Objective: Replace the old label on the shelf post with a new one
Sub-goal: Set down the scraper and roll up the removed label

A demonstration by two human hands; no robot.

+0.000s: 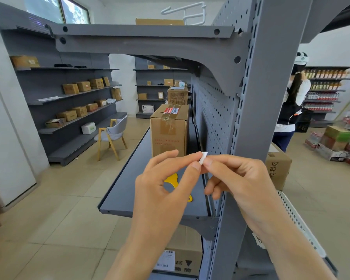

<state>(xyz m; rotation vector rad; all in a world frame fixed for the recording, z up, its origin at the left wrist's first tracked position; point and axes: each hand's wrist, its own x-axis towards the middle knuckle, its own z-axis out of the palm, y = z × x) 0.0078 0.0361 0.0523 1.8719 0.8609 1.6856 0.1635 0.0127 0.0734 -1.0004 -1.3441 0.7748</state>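
A small white label is pinched between the fingertips of my left hand and my right hand, held up just left of the grey shelf post. The label looks folded or curled. The post face in front of me is bare grey metal. A yellow scraper lies on the grey shelf below, mostly hidden by my left hand. Low on the post, a white label edge peeks out behind my right forearm.
A tall taped cardboard box stands on the shelf behind my hands. More boxes sit under the shelf and right of the post. A person stands at stocked shelves to the right. A chair stands in the aisle at left.
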